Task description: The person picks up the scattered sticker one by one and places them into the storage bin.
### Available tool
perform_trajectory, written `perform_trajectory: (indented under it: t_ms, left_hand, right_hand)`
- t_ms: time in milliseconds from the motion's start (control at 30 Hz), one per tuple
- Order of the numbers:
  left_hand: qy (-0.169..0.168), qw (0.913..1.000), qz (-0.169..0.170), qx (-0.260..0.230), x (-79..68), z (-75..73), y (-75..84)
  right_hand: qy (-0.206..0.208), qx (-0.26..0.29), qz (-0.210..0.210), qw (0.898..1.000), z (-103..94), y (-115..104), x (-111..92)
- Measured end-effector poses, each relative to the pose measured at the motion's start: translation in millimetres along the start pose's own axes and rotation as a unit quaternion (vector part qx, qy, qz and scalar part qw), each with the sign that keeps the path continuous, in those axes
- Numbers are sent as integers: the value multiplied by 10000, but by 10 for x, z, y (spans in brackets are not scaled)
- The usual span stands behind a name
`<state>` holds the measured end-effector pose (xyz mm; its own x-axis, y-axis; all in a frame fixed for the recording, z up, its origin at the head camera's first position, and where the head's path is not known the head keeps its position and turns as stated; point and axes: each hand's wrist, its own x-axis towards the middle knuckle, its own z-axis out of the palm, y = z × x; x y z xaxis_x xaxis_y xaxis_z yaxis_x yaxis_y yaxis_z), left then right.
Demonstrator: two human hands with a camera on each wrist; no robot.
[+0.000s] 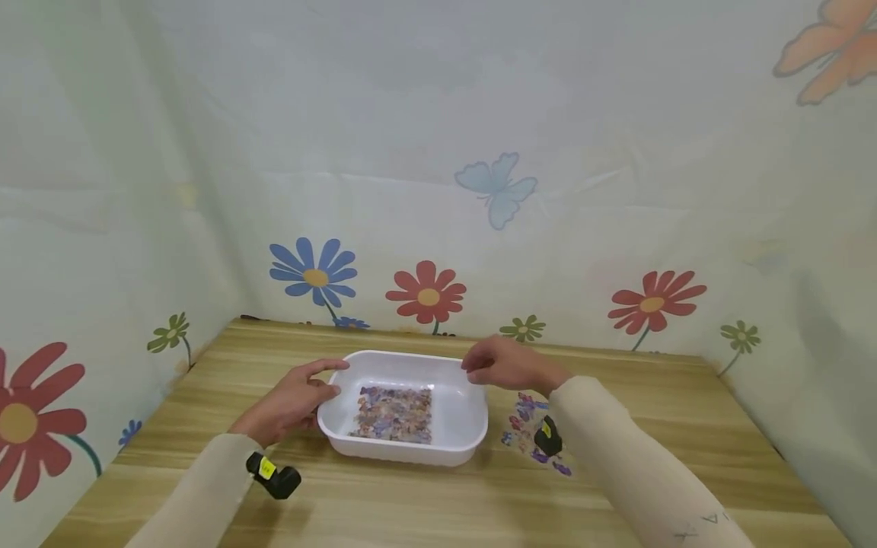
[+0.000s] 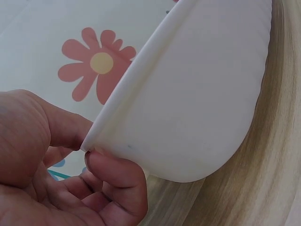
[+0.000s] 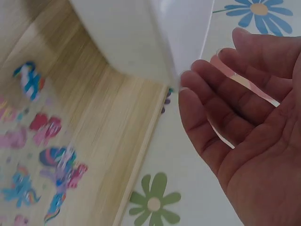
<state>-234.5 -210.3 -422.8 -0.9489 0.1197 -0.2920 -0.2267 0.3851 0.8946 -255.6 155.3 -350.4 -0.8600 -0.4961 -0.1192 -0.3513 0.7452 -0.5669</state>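
Note:
A white plastic basin [image 1: 457,426] with rounded corners sits on the wooden table. My left hand [image 1: 293,403] is at its left end; in the left wrist view the thumb and curled index finger pinch the rim [image 2: 127,77]. My right hand [image 1: 510,364] is at the far right corner of the basin. Its fingers [image 3: 225,101] are loosely bent with nothing between them, close to the basin's edge; whether they touch it I cannot tell. Inside the basin lies a roughly rectangular, mottled brown and purple patch [image 1: 396,415], too small to identify.
Right of the basin, partly under the right forearm, a see-through sheet with colourful pony pictures [image 1: 524,407] lies on the table [image 1: 384,502]. A pale fabric backdrop [image 1: 384,137] with flowers and butterflies rises behind the table and at both sides.

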Motion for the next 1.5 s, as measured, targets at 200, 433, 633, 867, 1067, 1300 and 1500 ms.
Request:
perform_trajectory:
  t_ms: [200, 433, 633, 867, 1067, 1300, 1500]
  left_hand:
    - [-31, 10000, -5, -7, 6, 21, 14]
    - [-25, 10000, 42, 46, 1, 17, 11]
    - [-8, 9999, 17, 99, 6, 10, 9]
    - [14, 9999, 20, 99, 28, 14, 1]
    - [31, 9998, -29, 192, 20, 12, -19]
    - [15, 10000, -55, 81, 16, 13, -39]
    - [-33, 10000, -4, -6, 14, 29, 3]
  right_hand:
    - [266, 52, -89, 9996, -98, 147, -152]
    - [338, -16, 119, 9994, -133, 390, -300]
    - [433, -388, 648, 9962, -88, 652, -467]
    - [581, -988, 1588, 9806, -21, 926, -644]
    - [671, -955, 1843, 9759, 85, 1037, -707]
    - [763, -707, 1906, 9761, 169, 1112, -664]
    - [649, -329, 2222, 9723, 129, 1133, -650]
